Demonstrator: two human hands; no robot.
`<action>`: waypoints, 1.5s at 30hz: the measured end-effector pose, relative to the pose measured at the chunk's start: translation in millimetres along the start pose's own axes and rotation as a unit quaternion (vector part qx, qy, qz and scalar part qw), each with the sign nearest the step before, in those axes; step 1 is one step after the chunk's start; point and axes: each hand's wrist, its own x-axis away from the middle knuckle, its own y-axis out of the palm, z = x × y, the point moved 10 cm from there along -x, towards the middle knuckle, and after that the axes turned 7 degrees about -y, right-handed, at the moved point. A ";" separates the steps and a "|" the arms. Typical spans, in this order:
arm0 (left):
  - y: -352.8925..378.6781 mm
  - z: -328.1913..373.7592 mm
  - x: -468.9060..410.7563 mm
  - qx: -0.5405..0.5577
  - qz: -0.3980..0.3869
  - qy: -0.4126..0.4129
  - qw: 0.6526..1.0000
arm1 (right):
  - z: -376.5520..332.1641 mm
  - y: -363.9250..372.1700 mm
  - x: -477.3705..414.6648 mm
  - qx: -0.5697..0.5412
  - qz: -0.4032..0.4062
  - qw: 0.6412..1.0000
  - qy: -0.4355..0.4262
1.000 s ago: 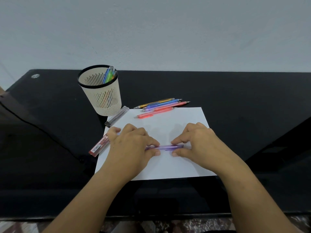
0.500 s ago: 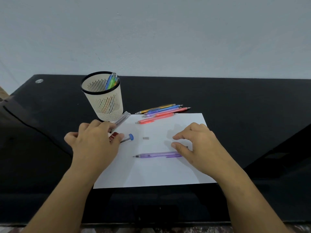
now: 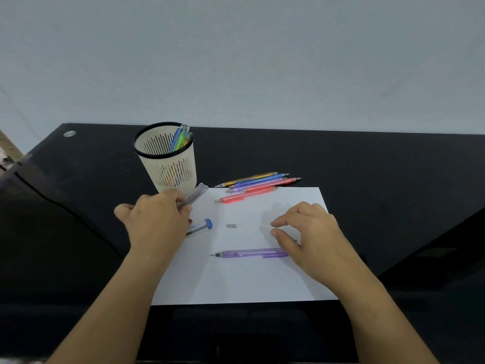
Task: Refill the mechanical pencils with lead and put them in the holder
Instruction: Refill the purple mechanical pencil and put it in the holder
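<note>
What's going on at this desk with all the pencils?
A person is refilling mechanical pencils. The left hand has its fingertips on a clear lead case beside the holder, which already holds a few pencils. The right hand, fingers loosely curled, is over the rear end of a purple pencil lying on the paper. A small grey piece and a blue-capped lead tube lie there too; more pencils wait at its far edge.

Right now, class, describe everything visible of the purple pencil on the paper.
The purple mechanical pencil is translucent violet plastic, with a dark pointed tip at its left end and a clip toward the right. It lies flat, almost level, on the white paper. Its right end disappears under the right hand.
</note>
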 end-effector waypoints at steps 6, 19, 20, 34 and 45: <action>2.1 1.8 0.6 -0.014 -0.005 -0.006 1.000 | 3.3 -0.6 0.5 0.010 0.004 1.000 0.005; -30.1 55.7 51.5 0.090 0.061 0.191 0.976 | -2.3 -8.1 0.7 0.009 0.049 0.999 -0.013; -29.9 59.5 56.8 0.096 0.061 0.206 0.972 | -2.3 -6.9 0.9 0.010 0.048 0.999 -0.016; -32.2 76.8 84.7 0.167 0.055 0.279 0.944 | -15.9 4.8 -2.5 -0.040 0.015 0.998 -0.056; -23.9 60.1 69.4 0.129 0.055 0.209 0.968 | -7.6 -29.1 6.3 -0.086 0.170 0.981 -0.026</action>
